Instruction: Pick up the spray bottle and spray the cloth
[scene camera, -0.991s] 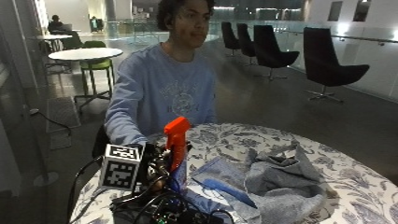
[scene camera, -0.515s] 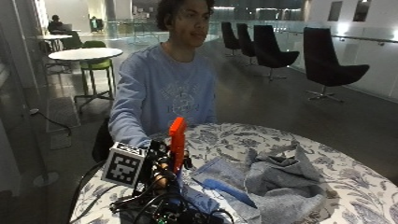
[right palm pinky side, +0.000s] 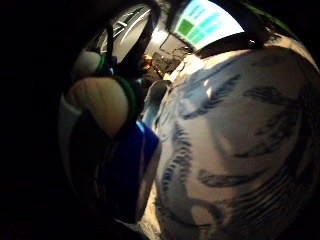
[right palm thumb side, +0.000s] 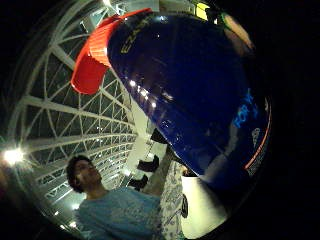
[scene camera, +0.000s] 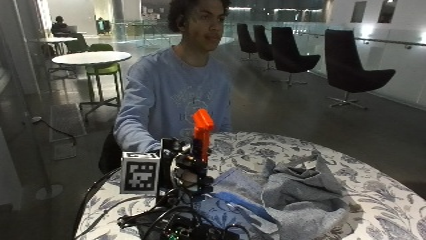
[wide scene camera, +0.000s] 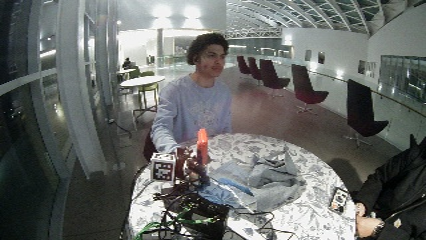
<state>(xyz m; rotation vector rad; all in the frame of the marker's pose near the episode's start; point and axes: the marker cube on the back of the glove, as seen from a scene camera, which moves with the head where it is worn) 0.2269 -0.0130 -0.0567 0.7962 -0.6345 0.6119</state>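
Note:
A spray bottle stands upright in my gloved right hand (scene camera: 185, 167) near the left side of the round table; its orange trigger head (scene camera: 202, 126) rises above my fingers. In the thumb side palm view the blue bottle body (right palm thumb side: 200, 100) fills the picture, with the orange head (right palm thumb side: 95, 55) at its end. My fingers (right palm pinky side: 97, 102) curl round the blue bottle (right palm pinky side: 127, 175) in the little finger side view. A crumpled grey cloth (scene camera: 303, 197) with a blue fold (scene camera: 233, 197) lies on the table just to the right of the bottle. In the wide view the bottle (wide scene camera: 202, 139) is beside the cloth (wide scene camera: 266, 180).
The table (scene camera: 373, 175) wears a white cloth with a blue floral print (right palm pinky side: 240, 125). A tangle of cables and electronics (scene camera: 180, 227) sits at the front left edge. A phone (wide scene camera: 339, 199) lies near the table's right edge, by another person's dark sleeve (wide scene camera: 393, 195).
The bottle in my hand has risen a little and shifted right toward the cloth, and it now stands more upright. The cloth has not moved.

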